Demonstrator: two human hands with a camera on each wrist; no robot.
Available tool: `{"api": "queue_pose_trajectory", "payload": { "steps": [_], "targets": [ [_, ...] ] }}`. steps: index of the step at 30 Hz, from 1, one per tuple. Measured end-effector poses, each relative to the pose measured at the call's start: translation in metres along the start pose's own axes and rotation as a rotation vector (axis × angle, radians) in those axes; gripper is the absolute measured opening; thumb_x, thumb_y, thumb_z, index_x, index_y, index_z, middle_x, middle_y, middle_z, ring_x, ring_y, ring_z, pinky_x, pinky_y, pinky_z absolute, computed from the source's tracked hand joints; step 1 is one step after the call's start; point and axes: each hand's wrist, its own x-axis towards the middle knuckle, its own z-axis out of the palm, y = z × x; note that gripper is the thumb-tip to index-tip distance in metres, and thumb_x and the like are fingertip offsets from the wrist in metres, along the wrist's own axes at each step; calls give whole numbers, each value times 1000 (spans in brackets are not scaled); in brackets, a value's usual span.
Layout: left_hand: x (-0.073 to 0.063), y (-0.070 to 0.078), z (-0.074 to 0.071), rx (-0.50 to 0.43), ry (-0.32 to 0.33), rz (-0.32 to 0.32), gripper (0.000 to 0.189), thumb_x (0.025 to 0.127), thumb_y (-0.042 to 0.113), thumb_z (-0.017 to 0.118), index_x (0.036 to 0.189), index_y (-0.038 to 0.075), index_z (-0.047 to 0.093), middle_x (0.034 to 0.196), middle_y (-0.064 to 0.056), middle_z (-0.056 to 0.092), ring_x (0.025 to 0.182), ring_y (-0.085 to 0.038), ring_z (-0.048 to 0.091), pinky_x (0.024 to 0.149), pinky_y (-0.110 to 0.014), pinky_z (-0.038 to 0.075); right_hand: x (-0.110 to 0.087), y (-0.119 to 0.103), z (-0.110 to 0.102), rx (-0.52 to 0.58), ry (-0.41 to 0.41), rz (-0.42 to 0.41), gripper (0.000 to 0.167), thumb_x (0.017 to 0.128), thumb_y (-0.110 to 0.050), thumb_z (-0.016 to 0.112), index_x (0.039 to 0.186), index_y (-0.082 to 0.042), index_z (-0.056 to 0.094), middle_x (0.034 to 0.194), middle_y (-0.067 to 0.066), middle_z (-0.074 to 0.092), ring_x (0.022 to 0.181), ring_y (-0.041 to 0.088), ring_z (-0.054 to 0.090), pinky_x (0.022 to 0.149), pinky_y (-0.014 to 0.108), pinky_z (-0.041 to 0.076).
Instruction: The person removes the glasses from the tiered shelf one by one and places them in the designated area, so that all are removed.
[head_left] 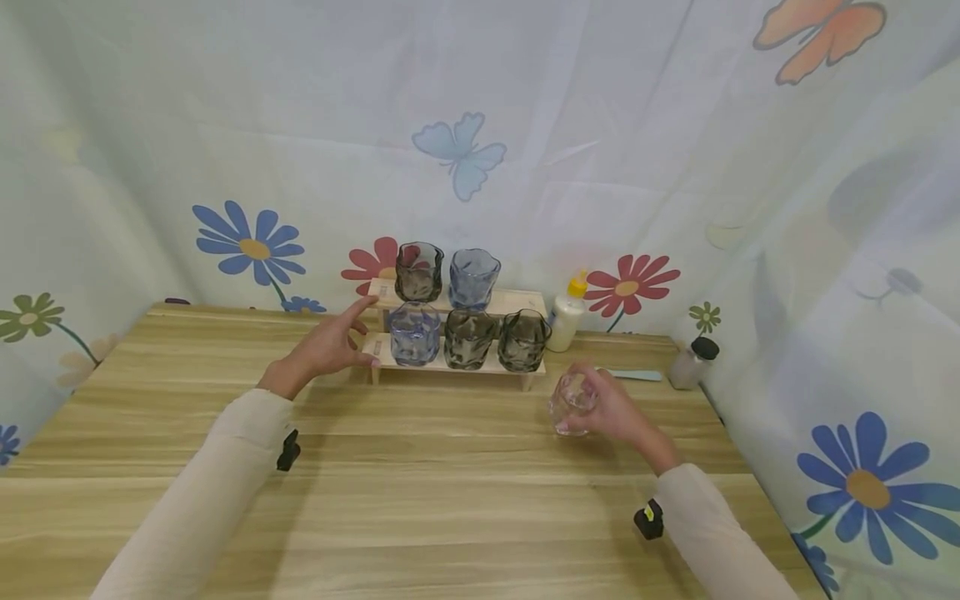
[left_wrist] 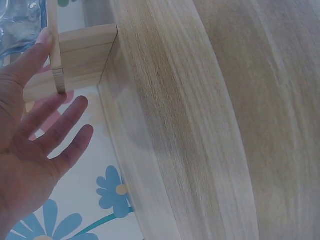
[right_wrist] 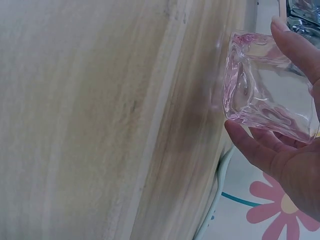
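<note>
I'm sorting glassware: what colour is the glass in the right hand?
The glass is transparent pale pink, clearest in the right wrist view.

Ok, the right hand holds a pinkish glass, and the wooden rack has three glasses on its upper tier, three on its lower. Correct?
Not quite: the head view shows only a dark glass and a bluish glass on the upper tier, so two, not three. The rest stands.

desk (head_left: 435,500), wood-grain top | rear centre: two-tier wooden rack (head_left: 517,300), two glasses (head_left: 474,279) up, three tinted tumblers (head_left: 468,342) below | right of it: yellow-capped bottle (head_left: 566,323), pale-blue strip (head_left: 636,376), black-lidded jar (head_left: 687,368) near right edge
</note>
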Motion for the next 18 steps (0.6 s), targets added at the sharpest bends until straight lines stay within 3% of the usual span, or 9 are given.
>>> {"api": "queue_pose_trajectory", "payload": {
  "steps": [7, 18],
  "targets": [
    [0, 0, -1, 7, -4, -13, 108, 80, 26, 86, 160, 21, 15, 128, -29, 61, 95, -37, 70, 88, -56, 53, 0, 1, 5, -26, 1, -7, 80, 65, -25, 96, 130, -15, 51, 102, 18, 57, 92, 30, 54, 72, 35, 45],
    [1, -3, 0, 16, -2, -21, 108, 79, 28, 86, 160, 22, 15, 129, -29, 60, 95, -37, 70, 88, -55, 54, -1, 5, 5, -35, -24, 22, 83, 66, -29, 95, 133, -14, 49, 108, 19, 58, 97, 30, 55, 79, 42, 49]
  ]
}}
